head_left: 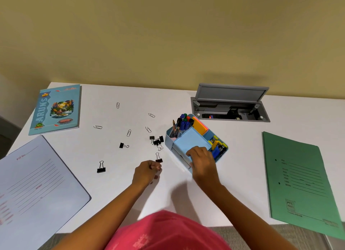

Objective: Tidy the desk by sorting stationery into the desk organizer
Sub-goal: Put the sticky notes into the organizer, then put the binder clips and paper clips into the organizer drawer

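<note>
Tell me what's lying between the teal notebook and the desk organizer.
Head view: five loose paper clips scattered on the desk, and a cluster of black binder clips close beside the organizer.

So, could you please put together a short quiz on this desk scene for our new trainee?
1. True or false: the green folder lies to the right of the desk organizer.
2. Multiple choice: which hand touches the organizer? A. left B. right C. neither
3. Count: how many silver paper clips lie loose on the desk?
Key: 1 true; 2 B, the right hand; 3 five.
</note>
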Tool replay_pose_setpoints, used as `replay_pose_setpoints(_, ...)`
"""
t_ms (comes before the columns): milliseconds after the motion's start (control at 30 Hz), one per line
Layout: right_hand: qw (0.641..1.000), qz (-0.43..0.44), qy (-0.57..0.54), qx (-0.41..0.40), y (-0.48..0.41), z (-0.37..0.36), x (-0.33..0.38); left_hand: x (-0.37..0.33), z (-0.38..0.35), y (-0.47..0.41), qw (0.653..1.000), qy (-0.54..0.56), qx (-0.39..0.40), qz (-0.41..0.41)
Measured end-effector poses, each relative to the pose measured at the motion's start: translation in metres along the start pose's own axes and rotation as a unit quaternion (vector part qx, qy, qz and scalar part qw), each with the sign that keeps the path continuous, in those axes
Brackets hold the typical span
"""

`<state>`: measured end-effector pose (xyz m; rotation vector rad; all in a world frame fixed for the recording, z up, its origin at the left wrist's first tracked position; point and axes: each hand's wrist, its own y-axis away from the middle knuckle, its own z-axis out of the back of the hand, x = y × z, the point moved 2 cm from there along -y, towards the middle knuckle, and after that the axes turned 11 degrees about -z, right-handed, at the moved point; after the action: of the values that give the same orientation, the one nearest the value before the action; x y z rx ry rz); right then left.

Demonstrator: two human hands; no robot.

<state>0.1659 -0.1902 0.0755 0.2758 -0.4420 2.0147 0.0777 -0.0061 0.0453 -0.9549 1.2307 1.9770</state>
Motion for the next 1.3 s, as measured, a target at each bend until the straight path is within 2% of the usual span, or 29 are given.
replay_pose_setpoints(167, 0.998, -0.002, 0.060, -0.009, -0.008, 0.021, -0.040, -0.001, -0.003, 0.002, 0.999, -0.001, -0.004, -0.033)
replay_pose_setpoints(267, 0.994, -0.015, 0.104, -0.008, -0.017, 0.030, -0.057, -0.010, -0.007, 0.003, 0.995, -0.009, -0.005, -0.099)
replay_pose_setpoints(367, 0.992, -0.018, 0.115, -0.052, -0.018, 0.032, -0.064, -0.022, -0.012, 0.001, 0.984, -0.042, 0.009, -0.173)
replay_pose_setpoints(500, 0.985, -0.045, 0.068, -0.149, 0.005, 0.019, -0.054, -0.036, -0.019, -0.002, 0.937, -0.165, 0.033, -0.305)
replay_pose_setpoints(567, 0.983, -0.055, 0.050, -0.170, 0.019, 0.007, -0.047, -0.041, -0.024, -0.002, 0.910, -0.227, 0.049, -0.344)
replay_pose_setpoints(667, 0.988, -0.113, 0.010, -0.105, 0.031, -0.018, -0.043, -0.044, -0.031, -0.003, 0.874, -0.302, 0.059, -0.375)
replay_pose_setpoints(733, 0.969, -0.213, -0.106, -0.064, 0.033, -0.036, -0.045, -0.043, -0.034, -0.005, 0.861, -0.335, 0.065, -0.377)
replay_pose_setpoints(767, 0.936, -0.287, -0.200, -0.046, 0.030, -0.041, -0.046, -0.043, -0.036, -0.005, 0.855, -0.348, 0.064, -0.379)
replay_pose_setpoints(800, 0.871, -0.385, -0.305, -0.024, 0.025, -0.042, -0.045, -0.043, -0.037, -0.005, 0.851, -0.355, 0.060, -0.382)
replay_pose_setpoints(867, 0.674, -0.546, -0.496, 0.040, 0.016, -0.045, -0.039, -0.045, -0.038, -0.005, 0.848, -0.357, 0.051, -0.388)
replay_pose_setpoints(900, 0.599, -0.578, -0.551, 0.054, 0.012, -0.045, -0.035, -0.045, -0.038, -0.005, 0.850, -0.355, 0.048, -0.388)
replay_pose_setpoints(933, 0.556, -0.590, -0.583, 0.057, 0.010, -0.045, -0.031, -0.045, -0.038, -0.005, 0.851, -0.354, 0.045, -0.387)
replay_pose_setpoints(1033, 0.468, -0.590, -0.656, 0.045, 0.010, -0.045, -0.018, -0.045, -0.038, -0.004, 0.850, -0.360, 0.047, -0.381)
replay_pose_setpoints(1100, 0.424, -0.581, -0.694, 0.031, 0.011, -0.044, -0.012, -0.045, -0.038, -0.003, 0.851, -0.363, 0.053, -0.376)
replay_pose_setpoints(1200, 0.395, -0.555, -0.732, 0.015, 0.011, -0.040, -0.008, -0.044, -0.038, -0.001, 0.853, -0.369, 0.060, -0.363)
replay_pose_setpoints(1300, 0.385, -0.528, -0.757, 0.024, 0.015, -0.039, -0.011, -0.041, -0.038, -0.002, 0.859, -0.357, 0.076, -0.358)
